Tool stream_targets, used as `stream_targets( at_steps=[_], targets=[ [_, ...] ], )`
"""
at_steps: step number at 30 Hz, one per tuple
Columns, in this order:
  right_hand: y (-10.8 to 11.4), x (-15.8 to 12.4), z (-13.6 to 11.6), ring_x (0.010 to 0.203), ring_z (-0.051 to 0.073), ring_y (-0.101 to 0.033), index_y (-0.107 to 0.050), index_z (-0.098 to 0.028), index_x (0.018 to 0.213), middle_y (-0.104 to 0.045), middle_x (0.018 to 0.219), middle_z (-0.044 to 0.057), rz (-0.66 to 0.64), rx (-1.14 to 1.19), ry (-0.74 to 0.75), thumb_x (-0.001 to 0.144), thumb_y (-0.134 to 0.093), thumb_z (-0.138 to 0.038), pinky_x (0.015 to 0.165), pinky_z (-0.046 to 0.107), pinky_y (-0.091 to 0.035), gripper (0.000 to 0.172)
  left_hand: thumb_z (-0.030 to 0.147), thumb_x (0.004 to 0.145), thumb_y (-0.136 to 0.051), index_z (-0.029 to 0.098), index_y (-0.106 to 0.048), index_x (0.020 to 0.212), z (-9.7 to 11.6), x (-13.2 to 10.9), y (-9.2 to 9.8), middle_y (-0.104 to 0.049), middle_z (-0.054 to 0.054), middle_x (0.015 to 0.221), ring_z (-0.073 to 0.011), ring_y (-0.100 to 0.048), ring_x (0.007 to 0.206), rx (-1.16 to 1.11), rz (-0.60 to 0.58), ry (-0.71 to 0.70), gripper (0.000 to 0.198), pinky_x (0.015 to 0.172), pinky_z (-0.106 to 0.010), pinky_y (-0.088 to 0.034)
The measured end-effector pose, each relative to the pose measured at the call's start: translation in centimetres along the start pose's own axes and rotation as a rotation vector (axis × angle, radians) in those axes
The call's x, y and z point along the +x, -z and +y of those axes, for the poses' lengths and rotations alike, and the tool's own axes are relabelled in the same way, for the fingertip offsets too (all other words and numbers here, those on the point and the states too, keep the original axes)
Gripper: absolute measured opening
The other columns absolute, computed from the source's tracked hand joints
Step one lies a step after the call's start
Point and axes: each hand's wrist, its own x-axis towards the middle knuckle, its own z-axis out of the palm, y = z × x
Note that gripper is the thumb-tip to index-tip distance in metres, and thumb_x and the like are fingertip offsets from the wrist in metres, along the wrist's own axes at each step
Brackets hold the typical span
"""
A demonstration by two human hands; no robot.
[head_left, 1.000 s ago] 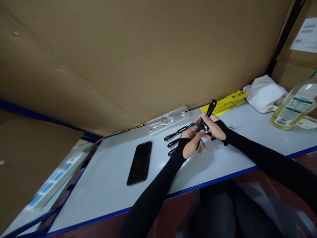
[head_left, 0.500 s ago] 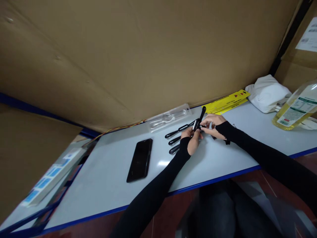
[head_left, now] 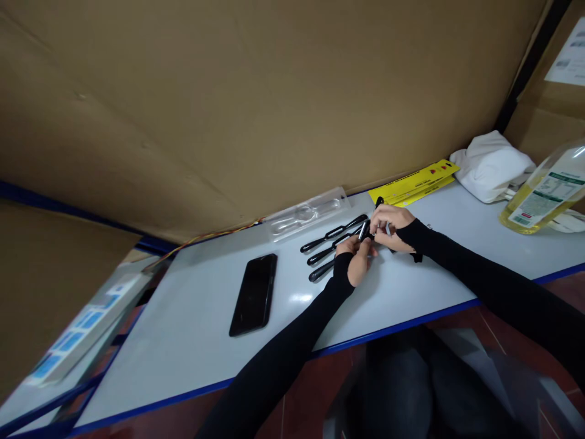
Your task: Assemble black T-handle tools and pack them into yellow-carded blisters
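Note:
Both of my hands meet over the table's middle right, around a small black-handled tool (head_left: pixel 363 230) with a shiny metal strip; its exact kind is hard to make out. My left hand (head_left: pixel 357 259) grips it from below and the left. Closed in a pinch, my right hand (head_left: pixel 392 225) works at its right side, and the fingers partly hide it. Beside my left hand lie several black handles with slotted necks, among them a far one (head_left: pixel 333 233) and a near one (head_left: pixel 322 271). Small dark pieces (head_left: pixel 415 258) lie under my right wrist.
A black phone (head_left: pixel 254 294) lies left on the grey table (head_left: pixel 183 317). Along the cardboard wall are a clear plastic blister (head_left: pixel 306 213) and yellow cards (head_left: pixel 414 185). A white cloth bundle (head_left: pixel 491 166) and a bottle of yellow liquid (head_left: pixel 539 195) stand right. The table has a blue edge.
The held tool has turned between my hands, its upright black end now mostly behind my right fingers. My right fingers have curled in closer. The view has shifted slightly.

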Motion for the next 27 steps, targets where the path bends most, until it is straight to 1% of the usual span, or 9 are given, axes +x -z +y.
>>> stream_targets(
  at_steps=[4,6,9,12,16,19,24,26,27],
  targets=[
    [-0.1,0.1,0.2,0.058,0.008,-0.054,-0.077,-0.018,0.089,-0.065,0.097,0.003,0.03,-0.078,-0.099,0.079,-0.081,-0.027,0.057,0.025,-0.041,0.015,0.047,0.085,-0.073,0.017,-0.064,0.087,0.3,-0.2,-0.5,-0.063,0.001,0.058,-0.0073,-0.036,0.03,-0.013,0.044,-0.075,0.032,0.033,-0.024,-0.024],
    [0.0,0.2,0.3,0.06,0.008,-0.055,-0.079,-0.019,0.083,-0.065,0.094,0.003,-0.019,-0.074,-0.099,0.08,-0.078,-0.022,0.057,0.024,-0.04,0.005,0.049,0.084,-0.074,0.016,-0.065,0.088,0.4,-0.3,-0.6,-0.063,0.001,0.058,-0.0069,-0.035,0.03,-0.026,0.045,-0.086,0.034,0.033,-0.024,-0.024],
    [0.3,0.2,0.1,0.066,0.008,-0.056,-0.082,-0.02,0.084,-0.066,0.102,0.004,-0.066,-0.055,-0.048,0.079,-0.069,-0.012,0.055,0.022,-0.039,0.016,0.05,0.082,-0.074,0.016,-0.064,0.088,0.4,-0.3,-0.7,-0.064,0.001,0.057,-0.0064,-0.034,0.029,-0.041,0.063,-0.099,0.036,0.032,-0.024,-0.023],
    [0.3,-0.1,-0.1,0.071,0.01,-0.059,-0.081,-0.02,0.092,-0.064,0.112,0.007,-0.016,-0.045,-0.05,0.082,-0.071,-0.018,0.052,0.022,-0.04,0.014,0.052,0.081,-0.076,0.017,-0.063,0.086,0.3,-0.2,-0.6,-0.064,0.001,0.057,-0.0064,-0.034,0.029,-0.057,0.069,-0.104,0.038,0.032,-0.023,-0.023],
    [-0.1,-0.3,-0.2,0.064,0.009,-0.059,-0.077,-0.018,0.108,-0.063,0.108,0.007,0.082,-0.089,-0.133,0.078,-0.084,-0.029,0.054,0.025,-0.043,0.033,0.053,0.081,-0.079,0.018,-0.063,0.082,0.0,-0.1,-0.4,-0.064,0.001,0.059,-0.0064,-0.038,0.032,-0.062,0.048,-0.135,0.039,0.033,-0.023,-0.027],
    [-0.1,-0.2,-0.2,0.062,0.009,-0.057,-0.079,-0.018,0.1,-0.063,0.1,0.005,0.054,-0.113,-0.129,0.084,-0.075,-0.021,0.058,0.026,-0.043,0.017,0.051,0.082,-0.077,0.017,-0.063,0.083,-0.1,0.0,-0.3,-0.065,0.001,0.06,-0.0066,-0.038,0.031,-0.069,0.053,-0.133,0.036,0.034,-0.023,-0.028],
    [0.2,-0.2,-0.7,0.066,0.01,-0.055,-0.08,-0.019,0.106,-0.062,0.105,0.005,0.067,-0.061,-0.091,0.084,-0.078,-0.027,0.058,0.026,-0.041,0.023,0.049,0.081,-0.077,0.017,-0.064,0.085,0.1,0.0,-0.3,-0.064,0.002,0.059,-0.0062,-0.035,0.031,-0.094,0.058,-0.141,0.034,0.033,-0.023,-0.027],
    [0.3,-0.2,-0.8,0.065,0.009,-0.052,-0.081,-0.019,0.092,-0.063,0.101,0.004,0.014,-0.063,-0.097,0.087,-0.074,-0.023,0.059,0.025,-0.039,0.01,0.048,0.081,-0.076,0.017,-0.063,0.085,0.2,0.0,-0.3,-0.065,0.002,0.059,-0.0062,-0.036,0.031,-0.09,0.055,-0.134,0.034,0.033,-0.023,-0.027],
    [0.3,-0.2,-0.8,0.065,0.009,-0.051,-0.079,-0.019,0.082,-0.063,0.097,0.004,-0.013,-0.074,-0.098,0.089,-0.068,-0.019,0.06,0.025,-0.038,0.014,0.048,0.081,-0.076,0.017,-0.063,0.085,0.2,0.0,-0.3,-0.065,0.001,0.059,-0.0062,-0.036,0.031,-0.085,0.055,-0.128,0.033,0.033,-0.023,-0.027]
  ],
)
